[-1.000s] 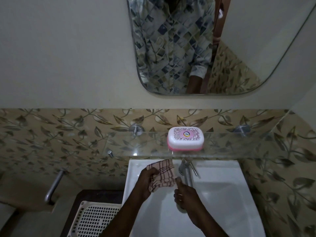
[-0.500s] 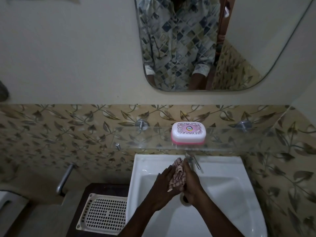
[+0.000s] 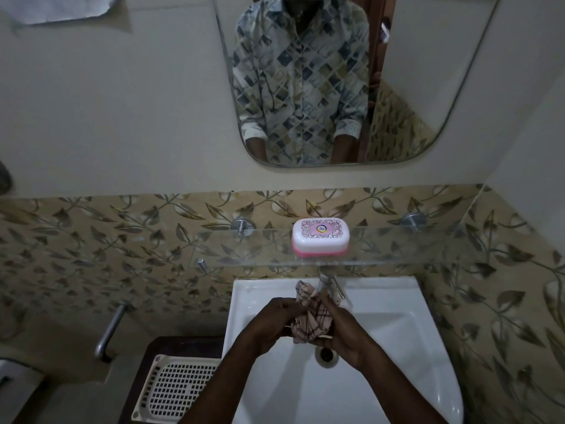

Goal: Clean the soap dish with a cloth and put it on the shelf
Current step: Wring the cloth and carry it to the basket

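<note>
A white soap dish point(image 3: 320, 237) with a pink base and a patterned lid stands closed on the glass shelf point(image 3: 397, 246) above the sink. Below it, over the white basin point(image 3: 397, 347), a checked brown-and-cream cloth point(image 3: 308, 319) is bunched between both hands. My left hand point(image 3: 272, 325) grips the cloth from the left. From the right, my right hand point(image 3: 342, 332) wraps around it. Both hands are well below the shelf and apart from the soap dish.
A chrome tap point(image 3: 330, 283) juts out under the shelf just behind the hands. The drain point(image 3: 326, 356) lies under the right wrist. A white perforated plastic tray point(image 3: 174, 390) sits on a dark stand left of the basin. A mirror point(image 3: 336, 81) hangs above.
The right hand left the tap area and joined the left around the cloth. The flat cloth is now bunched and squeezed between both hands over the basin.
</note>
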Demonstrator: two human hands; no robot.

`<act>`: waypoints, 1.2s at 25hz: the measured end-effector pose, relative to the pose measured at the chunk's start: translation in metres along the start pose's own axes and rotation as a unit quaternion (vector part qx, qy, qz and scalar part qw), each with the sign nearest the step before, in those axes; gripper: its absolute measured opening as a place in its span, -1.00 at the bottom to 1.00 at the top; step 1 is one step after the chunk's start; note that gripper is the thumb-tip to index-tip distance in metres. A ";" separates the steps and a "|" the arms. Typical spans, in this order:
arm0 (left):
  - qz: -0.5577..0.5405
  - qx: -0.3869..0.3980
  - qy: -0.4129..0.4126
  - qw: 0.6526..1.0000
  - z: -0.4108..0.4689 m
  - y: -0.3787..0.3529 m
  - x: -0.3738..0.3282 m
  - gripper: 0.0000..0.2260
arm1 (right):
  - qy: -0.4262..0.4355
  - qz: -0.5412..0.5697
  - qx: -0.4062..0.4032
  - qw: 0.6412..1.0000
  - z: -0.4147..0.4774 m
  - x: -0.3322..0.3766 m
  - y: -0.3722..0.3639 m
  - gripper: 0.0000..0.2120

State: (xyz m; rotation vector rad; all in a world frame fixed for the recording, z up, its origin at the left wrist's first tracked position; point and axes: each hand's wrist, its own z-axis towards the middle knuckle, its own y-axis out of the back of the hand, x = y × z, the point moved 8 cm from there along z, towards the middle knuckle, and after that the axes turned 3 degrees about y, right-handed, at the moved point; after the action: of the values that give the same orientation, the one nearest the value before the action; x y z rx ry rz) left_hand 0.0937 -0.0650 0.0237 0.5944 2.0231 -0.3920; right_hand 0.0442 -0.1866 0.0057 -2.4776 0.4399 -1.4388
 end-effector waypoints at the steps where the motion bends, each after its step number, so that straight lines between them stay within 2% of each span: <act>1: -0.011 0.001 0.002 1.000 0.001 0.000 -0.001 -0.71 | 0.009 0.007 0.022 1.000 -0.001 0.001 -0.005 -0.41; 3: -0.016 0.002 0.000 1.000 -0.001 -0.004 -0.003 -0.77 | 0.025 0.013 0.052 0.998 -0.003 0.001 -0.009 -0.53; 6: -0.052 0.003 0.007 0.999 -0.005 0.002 0.003 -0.77 | 0.032 0.023 0.019 0.999 0.000 -0.003 0.001 -0.61; 10: -0.149 -0.118 0.020 0.982 -0.011 0.058 0.022 -0.78 | 0.039 -0.028 -0.083 0.995 0.004 -0.002 0.041 -0.74; 13: -0.142 -0.168 0.023 0.975 -0.021 0.077 0.033 -0.83 | 0.041 -0.032 -0.073 0.996 0.006 0.000 0.049 -0.76; 17: -0.121 -0.213 -0.002 0.969 -0.024 0.077 0.032 -0.79 | 0.068 0.004 -0.083 0.994 0.012 0.004 0.049 -0.71; 21: -0.137 -0.207 -0.005 0.969 -0.025 0.069 0.041 -0.74 | 0.061 0.013 -0.085 0.994 0.014 0.003 0.056 -0.68; 25: -0.153 -0.198 -0.041 0.967 -0.027 0.069 0.040 -0.80 | 0.075 -0.009 -0.101 0.992 0.017 0.003 0.061 -0.78; 28: -0.109 -0.226 0.013 0.968 -0.031 0.076 0.058 -0.82 | 0.075 -0.067 -0.149 0.984 0.018 0.000 0.056 -0.77; 30: -0.110 -0.234 0.030 0.965 -0.037 0.089 0.071 -0.81 | 0.083 -0.101 -0.134 0.982 0.020 -0.003 0.041 -0.81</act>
State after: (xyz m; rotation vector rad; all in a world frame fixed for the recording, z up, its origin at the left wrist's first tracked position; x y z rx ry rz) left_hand 0.0869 0.0454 -0.0235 0.0902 2.1470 -0.0148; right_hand 0.0551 -0.2218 -0.0211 -2.6872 0.4510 -1.7837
